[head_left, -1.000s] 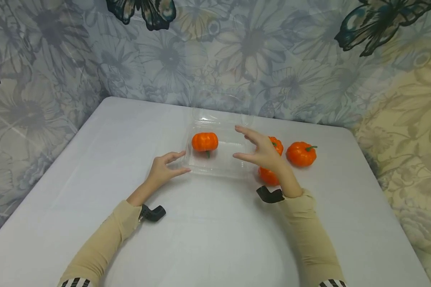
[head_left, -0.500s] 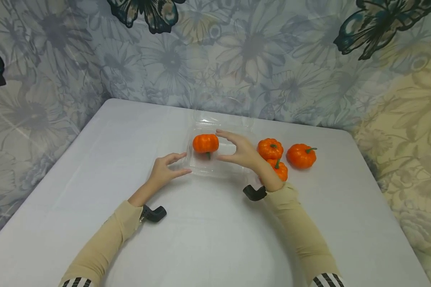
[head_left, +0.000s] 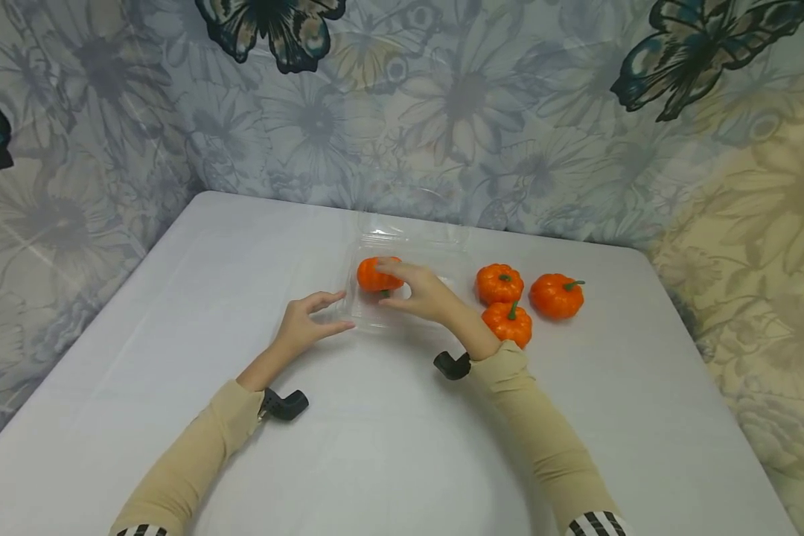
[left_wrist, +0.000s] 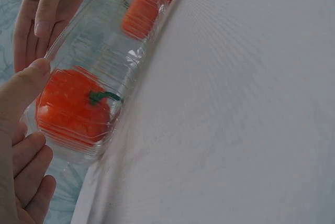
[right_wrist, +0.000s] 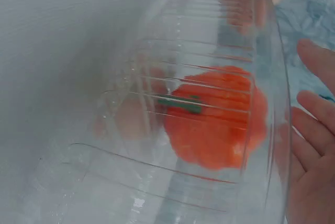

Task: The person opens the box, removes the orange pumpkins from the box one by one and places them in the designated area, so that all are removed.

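A small orange pumpkin with a green stem (head_left: 368, 275) lies in the left part of a clear plastic container (head_left: 435, 257), whose lid stands raised at the back. My left hand (head_left: 301, 325) is at the container's left edge, thumb and fingers spread; in the left wrist view its thumb (left_wrist: 31, 80) touches the rim. My right hand (head_left: 418, 290) reaches over the container from the right, its fingertips in front of the pumpkin's right side in the head view. In the right wrist view its relaxed fingers (right_wrist: 314, 119) appear beyond the clear wall; contact with the pumpkin cannot be told.
Three more orange pumpkins sit on the white table (head_left: 348, 447) right of the container: a back one (head_left: 499, 284), a front one (head_left: 508, 325) close to my right forearm, and a rightmost one (head_left: 557, 295). A flowered wall covering (head_left: 308, 119) rises behind the table.
My right hand has moved left across the container to the pumpkin inside, uncovering the pumpkins on the right. The left hand has stayed at the container's left edge.
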Motion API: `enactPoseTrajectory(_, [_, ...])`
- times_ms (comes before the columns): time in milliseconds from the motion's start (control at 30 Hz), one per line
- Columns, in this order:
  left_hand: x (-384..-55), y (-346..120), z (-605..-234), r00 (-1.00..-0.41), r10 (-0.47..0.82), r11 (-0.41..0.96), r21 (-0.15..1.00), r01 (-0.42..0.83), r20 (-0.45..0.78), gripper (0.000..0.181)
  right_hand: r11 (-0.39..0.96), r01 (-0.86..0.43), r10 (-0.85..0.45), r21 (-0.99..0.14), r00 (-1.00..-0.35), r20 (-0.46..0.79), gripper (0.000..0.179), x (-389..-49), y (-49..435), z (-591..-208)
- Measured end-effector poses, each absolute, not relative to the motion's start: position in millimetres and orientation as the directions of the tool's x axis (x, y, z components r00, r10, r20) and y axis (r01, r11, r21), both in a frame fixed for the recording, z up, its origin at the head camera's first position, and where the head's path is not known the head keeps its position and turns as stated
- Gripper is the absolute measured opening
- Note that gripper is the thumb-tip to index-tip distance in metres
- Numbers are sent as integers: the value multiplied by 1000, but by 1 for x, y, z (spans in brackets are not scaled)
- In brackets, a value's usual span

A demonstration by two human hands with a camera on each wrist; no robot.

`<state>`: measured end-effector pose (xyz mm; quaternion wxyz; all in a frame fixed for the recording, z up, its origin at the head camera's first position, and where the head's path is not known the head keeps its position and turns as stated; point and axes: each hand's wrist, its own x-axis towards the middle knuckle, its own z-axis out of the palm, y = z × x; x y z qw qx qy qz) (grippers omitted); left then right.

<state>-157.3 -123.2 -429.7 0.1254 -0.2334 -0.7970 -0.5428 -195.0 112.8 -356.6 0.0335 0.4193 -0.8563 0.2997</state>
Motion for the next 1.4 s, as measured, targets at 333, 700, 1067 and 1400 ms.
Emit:
enactPoseTrajectory(333, [-151,-120,-416,-832,244,298,778,553,498,47,511,-724,-734,-463,-648,202,49,-197,110,-356])
enactPoseTrajectory(700, [-160,-126,-433,-845,231,287,796,533,483,49,580,-688,-675,-436,-706,216,51,-208,111,-362])
enactPoseTrajectory(1067, [-144,-118,-404,-840,241,298,787,540,486,46,600,-709,-666,-371,-699,261,51,-216,114,-365])
enactPoseTrajectory(1400, [-146,-116,-406,-838,250,281,792,542,485,46,540,-794,-654,-279,-604,454,45,-226,116,-382])
